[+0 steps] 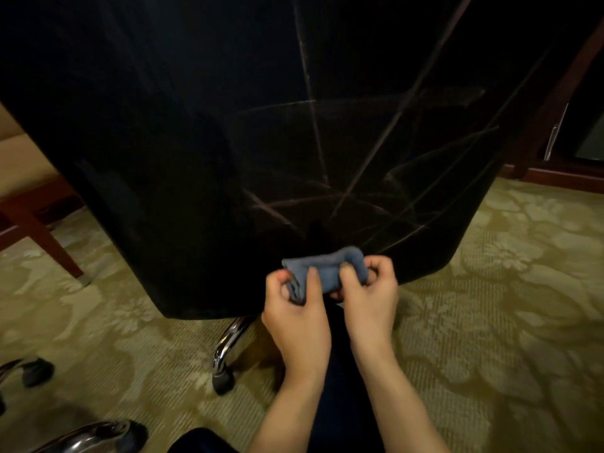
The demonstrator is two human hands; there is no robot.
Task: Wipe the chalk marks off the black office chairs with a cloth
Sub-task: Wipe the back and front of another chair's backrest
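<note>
Both hands [330, 308] grip the cloth [323, 273] between them.

- Chair back [202, 125] fills the view ahead, a wall before both hands.
- Chrome leg [228, 344] and caster [223, 382] stand beneath it.
- Open carpet [490, 305] lies right.

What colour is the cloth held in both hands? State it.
Blue-grey: the cloth is folded small, gripped between the left hand and right hand. Head view.
</note>
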